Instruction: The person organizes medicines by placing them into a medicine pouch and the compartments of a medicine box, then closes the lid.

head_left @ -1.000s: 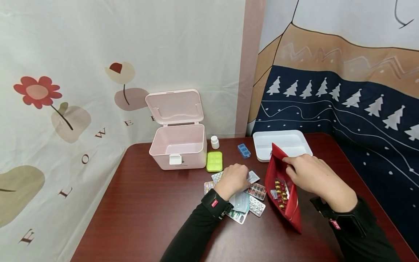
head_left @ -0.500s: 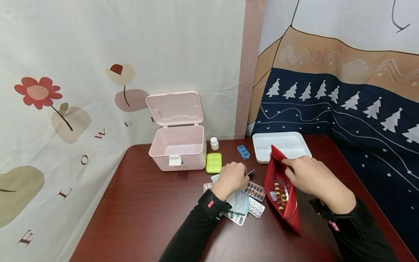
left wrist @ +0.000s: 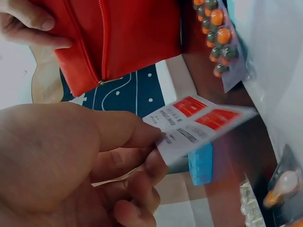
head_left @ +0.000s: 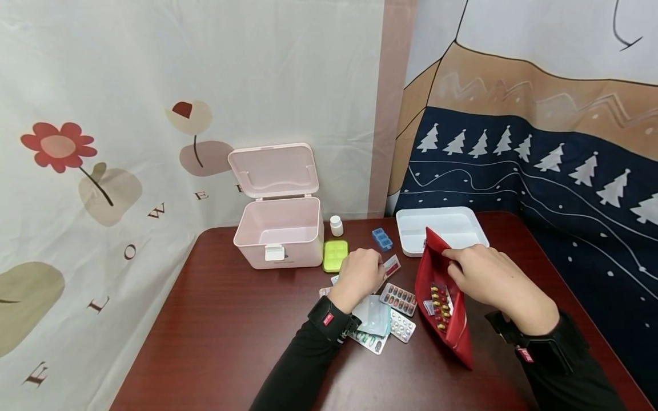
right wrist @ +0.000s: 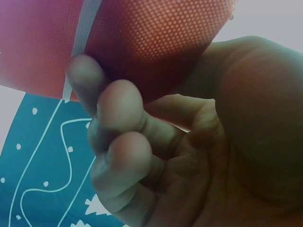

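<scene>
My left hand [head_left: 360, 269] pinches a flat white packet with red print [left wrist: 189, 125] between thumb and fingers, raised over a pile of medicine. That pile includes a brown-orange capsule blister pack [head_left: 398, 299], a white tablet blister pack [head_left: 402, 326], a green-printed blister pack [head_left: 372, 342] and a pale blue folded sheet [head_left: 379, 317]. My right hand [head_left: 478, 271] grips the upper edge of a red zip pouch [head_left: 459, 345], keeping its mouth spread. Inside the pouch lies a red-and-yellow capsule blister pack [head_left: 441, 308].
A pink box [head_left: 303, 251] with its lid raised stands at the back left. Beside it are a white bottle [head_left: 336, 226] and a lime-green case [head_left: 336, 255]. A blue pill case [head_left: 382, 239] and a white tray [head_left: 442, 220] sit farther right, near the back edge.
My left hand has lifted the white packet from the pile and tilted it, so the red print now shows. The right hand and pouch stay nearly still.
</scene>
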`<state>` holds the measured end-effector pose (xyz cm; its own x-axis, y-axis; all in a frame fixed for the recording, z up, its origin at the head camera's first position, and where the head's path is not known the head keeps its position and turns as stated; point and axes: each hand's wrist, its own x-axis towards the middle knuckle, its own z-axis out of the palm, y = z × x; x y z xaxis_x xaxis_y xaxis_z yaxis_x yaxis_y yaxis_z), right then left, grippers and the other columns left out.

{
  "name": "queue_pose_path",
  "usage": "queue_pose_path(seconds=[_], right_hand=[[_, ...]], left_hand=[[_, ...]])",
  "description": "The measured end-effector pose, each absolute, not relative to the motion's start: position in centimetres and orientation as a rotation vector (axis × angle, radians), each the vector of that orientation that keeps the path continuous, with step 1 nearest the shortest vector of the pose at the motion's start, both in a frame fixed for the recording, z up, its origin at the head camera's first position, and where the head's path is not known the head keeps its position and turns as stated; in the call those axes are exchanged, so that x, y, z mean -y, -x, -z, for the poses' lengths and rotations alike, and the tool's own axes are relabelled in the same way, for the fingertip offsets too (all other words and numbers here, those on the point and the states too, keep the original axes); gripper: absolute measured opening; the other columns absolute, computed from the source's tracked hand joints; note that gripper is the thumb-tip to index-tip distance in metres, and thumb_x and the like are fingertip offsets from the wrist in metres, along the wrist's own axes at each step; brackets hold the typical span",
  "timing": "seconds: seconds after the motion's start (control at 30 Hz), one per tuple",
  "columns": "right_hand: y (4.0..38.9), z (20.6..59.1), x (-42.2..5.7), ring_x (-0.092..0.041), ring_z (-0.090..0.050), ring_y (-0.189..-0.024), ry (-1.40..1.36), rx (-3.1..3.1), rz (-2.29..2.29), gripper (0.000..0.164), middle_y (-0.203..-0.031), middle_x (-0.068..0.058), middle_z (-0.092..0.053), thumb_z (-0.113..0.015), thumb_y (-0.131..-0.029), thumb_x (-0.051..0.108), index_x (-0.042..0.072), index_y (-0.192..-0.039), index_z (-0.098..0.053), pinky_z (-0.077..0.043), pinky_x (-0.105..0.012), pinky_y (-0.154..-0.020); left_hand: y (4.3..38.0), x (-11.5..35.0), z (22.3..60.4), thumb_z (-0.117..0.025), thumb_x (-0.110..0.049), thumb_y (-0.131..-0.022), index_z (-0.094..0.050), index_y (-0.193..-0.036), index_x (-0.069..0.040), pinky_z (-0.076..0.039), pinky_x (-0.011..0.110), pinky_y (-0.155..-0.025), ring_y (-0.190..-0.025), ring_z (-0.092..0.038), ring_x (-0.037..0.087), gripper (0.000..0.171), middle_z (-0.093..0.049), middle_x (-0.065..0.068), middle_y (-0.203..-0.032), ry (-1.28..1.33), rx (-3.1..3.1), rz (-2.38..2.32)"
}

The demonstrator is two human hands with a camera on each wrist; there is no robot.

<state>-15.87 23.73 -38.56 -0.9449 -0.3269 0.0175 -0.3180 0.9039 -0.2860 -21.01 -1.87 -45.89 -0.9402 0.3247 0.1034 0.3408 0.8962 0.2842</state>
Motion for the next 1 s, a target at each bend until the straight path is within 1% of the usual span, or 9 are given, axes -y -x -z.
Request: queue_pose_path(seconds=[0.03,0.1,0.27,0.33,0.47,0.7,0.83,1.0], right_hand=[[15.9,38.6,-23.7,-0.015,-0.054,-0.069,0.513,-3.035,0.447,0.040,-0.112,-0.021,-0.079,-0.067,-0.102,0.014,-0.001,-0.139,-0.073,-0.042,-0.031,-0.054],[15.9,38.5,-23.7,-0.016,-0.055,-0.071,0.514,-3.037,0.444,0.040,-0.112,-0.021,-0.079,-0.067,-0.102,0.014,-0.001,-0.139,-0.073,-0.042,-0.031,-0.054],[15.9,38.6,-23.7,-0.016,-0.056,-0.072,0.512,-3.037,0.444,0.041,-0.113,-0.021,-0.079,-0.067,-0.102,0.014,-0.002,-0.139,-0.073,-0.043,-0.031,-0.055],[15.9,38.6,-23.7,-0.016,-0.056,-0.071,0.506,-3.033,0.446,0.041,-0.113,-0.022,-0.079,-0.068,-0.102,0.014,-0.002,-0.139,-0.072,-0.043,-0.031,-0.055],[15.9,38.7,-23.7,-0.016,-0.055,-0.070,0.500,-3.031,0.441,0.041,-0.114,-0.023,-0.078,-0.067,-0.102,0.014,-0.002,-0.140,-0.072,-0.043,-0.031,-0.054],[15.9,38.8,-23.7,-0.015,-0.054,-0.069,0.510,-3.032,0.451,0.040,-0.113,-0.022,-0.078,-0.067,-0.102,0.014,-0.002,-0.139,-0.073,-0.043,-0.030,-0.054],[15.9,38.8,-23.7,-0.015,-0.054,-0.069,0.514,-3.031,0.451,0.040,-0.113,-0.022,-0.078,-0.067,-0.102,0.014,-0.002,-0.139,-0.073,-0.043,-0.030,-0.053],[16.0,38.7,-23.8,-0.017,-0.055,-0.071,0.532,-3.050,0.430,0.039,-0.111,-0.020,-0.079,-0.065,-0.102,0.013,-0.001,-0.137,-0.074,-0.039,-0.032,-0.055]], left_hand=[[21.0,1.9,45.8,-0.073,-0.025,-0.104,-0.087,-0.100,-0.017,-0.055,0.032,-0.062,-0.082,-0.075,0.021,0.016,-0.082,0.000,-0.093,0.516,3.005,0.484],[21.1,2.0,45.6,-0.072,-0.026,-0.105,-0.087,-0.105,-0.018,-0.053,0.030,-0.062,-0.080,-0.073,0.018,0.016,-0.081,-0.001,-0.092,0.496,3.006,0.557],[21.2,2.3,44.9,-0.071,-0.025,-0.103,-0.085,-0.102,-0.017,-0.043,0.026,-0.058,-0.070,-0.060,0.012,0.015,-0.072,-0.005,-0.076,0.463,2.978,0.792],[21.2,2.4,44.7,-0.071,-0.024,-0.101,-0.084,-0.100,-0.018,-0.042,0.024,-0.059,-0.070,-0.058,0.009,0.015,-0.070,-0.007,-0.075,0.454,2.952,0.845],[21.1,2.4,44.2,-0.071,-0.023,-0.099,-0.085,-0.101,-0.019,-0.041,0.024,-0.060,-0.069,-0.058,0.008,0.015,-0.071,-0.008,-0.078,0.435,2.910,0.927],[20.4,2.3,43.2,-0.071,-0.025,-0.100,-0.086,-0.103,-0.021,-0.045,0.024,-0.066,-0.074,-0.060,0.007,0.015,-0.074,-0.009,-0.085,0.447,2.884,1.153],[20.1,2.2,42.9,-0.070,-0.024,-0.101,-0.085,-0.101,-0.021,-0.047,0.024,-0.067,-0.073,-0.061,0.006,0.015,-0.073,-0.010,-0.083,0.472,2.877,1.259],[19.9,1.9,42.7,-0.071,-0.023,-0.098,-0.086,-0.099,-0.021,-0.047,0.024,-0.067,-0.071,-0.060,0.004,0.015,-0.073,-0.011,-0.082,0.518,2.863,1.290]])
